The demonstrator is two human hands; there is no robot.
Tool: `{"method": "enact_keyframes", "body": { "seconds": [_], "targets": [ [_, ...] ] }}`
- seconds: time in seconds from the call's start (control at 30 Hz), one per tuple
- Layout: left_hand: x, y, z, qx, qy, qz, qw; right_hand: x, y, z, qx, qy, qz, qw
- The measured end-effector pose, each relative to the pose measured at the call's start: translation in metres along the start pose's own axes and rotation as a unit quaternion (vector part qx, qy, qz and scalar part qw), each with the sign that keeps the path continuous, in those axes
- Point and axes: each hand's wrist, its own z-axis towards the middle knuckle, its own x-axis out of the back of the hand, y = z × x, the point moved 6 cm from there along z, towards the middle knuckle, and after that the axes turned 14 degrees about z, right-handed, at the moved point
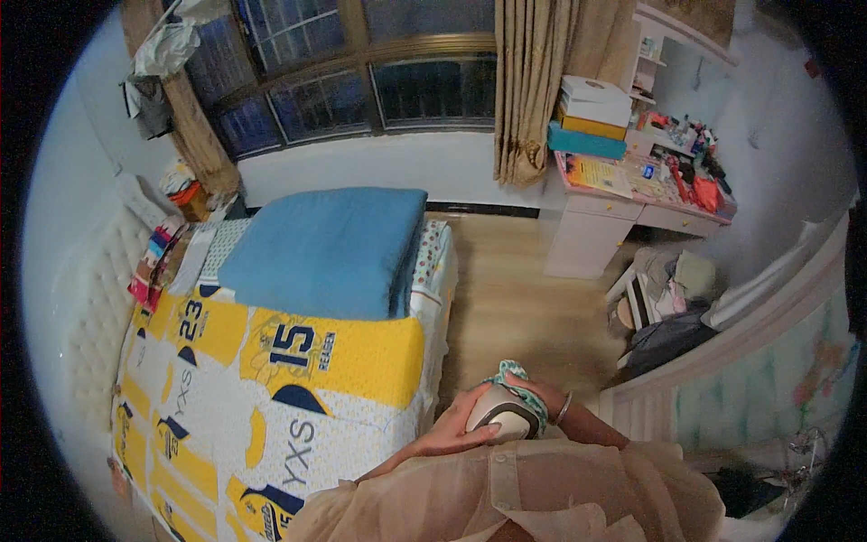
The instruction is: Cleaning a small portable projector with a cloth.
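Close to my body, my left hand (452, 428) grips a rounded, pale, glossy device (502, 410) with a dark band around a lighter panel. Its exact kind cannot be told. A teal and white patterned cloth (513, 371) lies against the device's far and right sides. My right hand (539, 391), with a bangle at the wrist, holds the cloth against the device. The lower part of the device is hidden by my beige shirt. To the left is a bed with a yellow and white jersey-print cover (359, 406).
A folded blue quilt (325, 251) lies on the bed's far end. Wooden flooring (515, 291) runs between bed and dressing table (582, 237), which carries stacked boxes and small items. A wardrobe door (745, 379) is at right, with piled clothes (670, 305) beyond it.
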Motion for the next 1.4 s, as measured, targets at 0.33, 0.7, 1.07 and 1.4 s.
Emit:
{"method": "enact_keyframes", "body": {
  "seconds": [0.33,0.7,1.07,1.4],
  "targets": [
    [0.056,-0.035,0.078,-0.081,-0.065,0.039,0.994,0.038,-0.04,0.067,0.094,0.114,0.071,0.986],
    [0.052,-0.054,0.185,-0.094,-0.126,-0.019,0.987,0.069,-0.106,0.067,0.153,0.156,0.23,0.948],
    [0.035,-0.055,0.34,-0.057,-0.124,-0.084,0.987,0.172,-0.249,0.079,0.193,0.211,-0.106,0.952],
    [0.049,-0.05,0.42,-0.09,-0.074,-0.097,0.988,0.282,-0.296,0.164,0.325,0.185,-0.302,0.877]
  ]
}}
